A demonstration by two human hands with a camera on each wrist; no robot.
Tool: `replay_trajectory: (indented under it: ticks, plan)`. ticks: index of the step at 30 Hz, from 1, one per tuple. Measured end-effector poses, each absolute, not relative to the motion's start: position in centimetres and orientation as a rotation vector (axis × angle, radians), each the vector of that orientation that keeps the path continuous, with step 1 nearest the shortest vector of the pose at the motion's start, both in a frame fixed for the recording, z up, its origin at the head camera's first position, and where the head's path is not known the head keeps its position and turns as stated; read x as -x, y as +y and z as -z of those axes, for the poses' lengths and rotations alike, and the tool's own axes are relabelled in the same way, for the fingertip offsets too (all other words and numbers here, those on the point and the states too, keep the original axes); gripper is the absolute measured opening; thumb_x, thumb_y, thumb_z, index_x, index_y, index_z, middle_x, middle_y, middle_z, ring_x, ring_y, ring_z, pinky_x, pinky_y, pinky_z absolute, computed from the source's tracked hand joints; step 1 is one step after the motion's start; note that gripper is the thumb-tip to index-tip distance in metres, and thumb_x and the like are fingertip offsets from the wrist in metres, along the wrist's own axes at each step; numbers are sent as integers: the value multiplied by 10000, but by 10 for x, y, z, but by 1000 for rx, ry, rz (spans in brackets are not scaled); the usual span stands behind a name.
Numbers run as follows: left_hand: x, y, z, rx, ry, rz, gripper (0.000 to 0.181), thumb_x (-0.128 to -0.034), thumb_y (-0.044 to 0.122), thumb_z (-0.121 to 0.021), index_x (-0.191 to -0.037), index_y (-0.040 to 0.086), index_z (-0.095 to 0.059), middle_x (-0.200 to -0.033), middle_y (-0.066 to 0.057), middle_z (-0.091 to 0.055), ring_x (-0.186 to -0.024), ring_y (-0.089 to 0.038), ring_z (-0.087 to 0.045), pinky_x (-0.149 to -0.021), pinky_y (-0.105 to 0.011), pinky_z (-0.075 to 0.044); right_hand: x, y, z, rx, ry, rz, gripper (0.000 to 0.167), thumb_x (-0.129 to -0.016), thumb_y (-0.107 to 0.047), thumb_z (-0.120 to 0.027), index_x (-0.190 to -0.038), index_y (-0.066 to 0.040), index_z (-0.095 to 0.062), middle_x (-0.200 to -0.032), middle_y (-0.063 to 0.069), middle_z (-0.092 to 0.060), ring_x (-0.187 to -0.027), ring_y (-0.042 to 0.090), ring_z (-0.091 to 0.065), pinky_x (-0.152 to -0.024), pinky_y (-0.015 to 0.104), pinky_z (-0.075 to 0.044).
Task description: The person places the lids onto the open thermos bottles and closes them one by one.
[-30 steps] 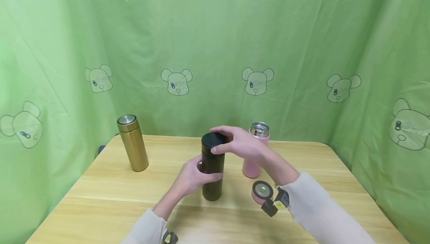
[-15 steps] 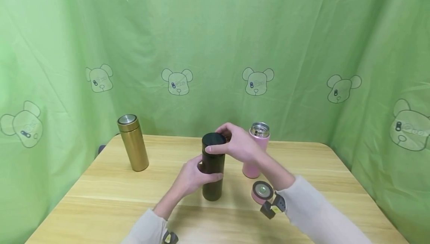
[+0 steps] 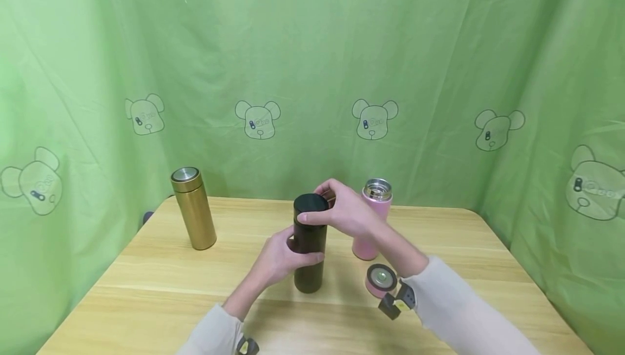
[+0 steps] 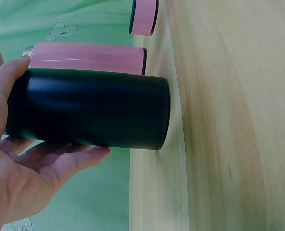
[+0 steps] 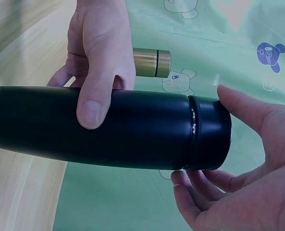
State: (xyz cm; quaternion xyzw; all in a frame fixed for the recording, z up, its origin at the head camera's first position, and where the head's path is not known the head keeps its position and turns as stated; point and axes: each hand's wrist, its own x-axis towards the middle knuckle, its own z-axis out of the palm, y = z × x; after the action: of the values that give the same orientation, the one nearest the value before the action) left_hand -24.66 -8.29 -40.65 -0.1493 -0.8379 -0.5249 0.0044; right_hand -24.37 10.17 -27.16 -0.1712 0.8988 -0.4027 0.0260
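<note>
A black vacuum flask (image 3: pixel 308 280) is upright near the middle of the table. My left hand (image 3: pixel 282 258) grips its body, with the thumb across the near side, also seen in the left wrist view around the dark flask body (image 4: pixel 94 108). At the top, my right hand (image 3: pixel 348 211) holds the black lid (image 3: pixel 308 202) between thumb and fingers. The right wrist view shows a narrow seam with shiny glints between the lid (image 5: pixel 213 132) and the body. To the right stands a pink flask (image 3: pixel 365 243) without a lid, its steel mouth bare, partly behind my right forearm.
A pink lid (image 3: pixel 381 280) lies underside up in front of the pink flask, by my right wrist. A gold flask (image 3: pixel 196 216) with its lid on stands at the left. Green curtains (image 3: pixel 312 56) surround the wooden table (image 3: pixel 146 300) at back and sides.
Over the first half second my right hand turned a little around the lid, its thumb sliding left across the near side. Since then it looks still. My left hand keeps its grip.
</note>
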Motion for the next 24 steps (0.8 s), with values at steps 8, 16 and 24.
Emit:
replay_trajectory:
  ticks: [8,16,24]
  plan:
    - [248,-83,408,473,-2623,1632,606,-730,537,-847,-1217,228,-662,-1031,40,-749,-933,-123,-699,-865,-389,-557,249,109,266,643,2650,1216,806,-830,-405,-820,-1493,-141,-447,-1345,127,-616,-1242,294,-594,-1071,509,-468]
    - [248,-82,408,459,-2618,1651,595,-728,520,-856,-1203,216,-665,-1026,34,-749,-924,-124,-700,-854,-388,-559,255,117,263,714,2450,1312,723,-827,-201,-793,-1487,-185,-498,-1432,71,-600,-1324,263,-559,-1147,515,-392]
    - [249,-82,408,451,-2622,1654,590,-727,521,-856,-1192,210,-667,-1023,32,-746,-915,-126,-696,-839,-385,-558,255,117,265,696,2529,1309,655,-812,-257,-820,-1413,-178,-570,-1350,59,-655,-1246,246,-613,-1101,496,-444]
